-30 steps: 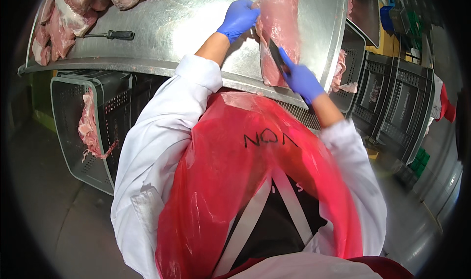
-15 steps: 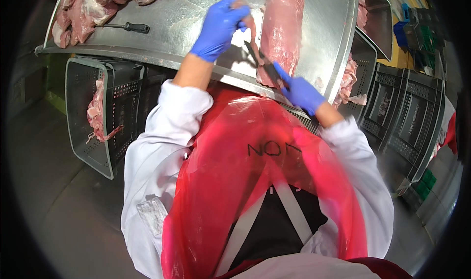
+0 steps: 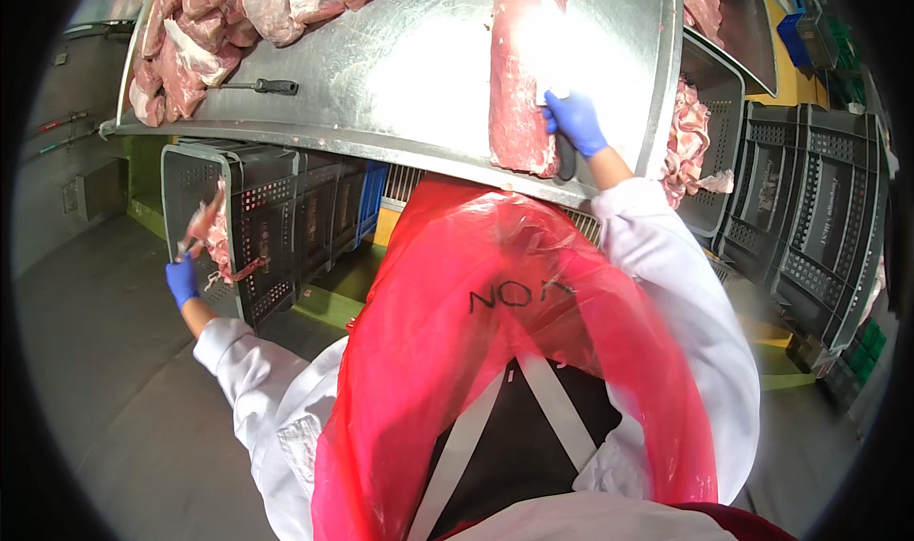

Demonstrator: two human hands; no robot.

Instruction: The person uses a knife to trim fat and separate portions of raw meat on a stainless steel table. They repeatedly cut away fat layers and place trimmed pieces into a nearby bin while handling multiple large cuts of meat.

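Observation:
My right hand [image 3: 577, 124], in a blue glove, is closed round a knife [image 3: 566, 158]. Its dark handle end sticks out toward me, while its blade is lost in glare beside a long pink pork loin [image 3: 519, 113]. The loin lies lengthwise on the steel table [image 3: 381, 103]. Far to the left, my gloved left hand [image 3: 182, 282] is at the rim of a grey crate [image 3: 262, 189], fingers closed on a blurred strip of meat trimming [image 3: 202, 223]. More trimmings [image 3: 221, 251] hang inside that crate.
Several meat pieces [image 3: 190, 46] are heaped at the table's far left, near a black-handled sharpening steel [image 3: 276, 86]. At right stand a crate with trimmings [image 3: 687, 146], a bin of meat [image 3: 702, 13] and stacked dark crates [image 3: 785, 189].
My left hand has moved from the loin to the left crate with a strip of trimming. My right hand has drawn the knife alongside the loin, its blade now pointing away from me.

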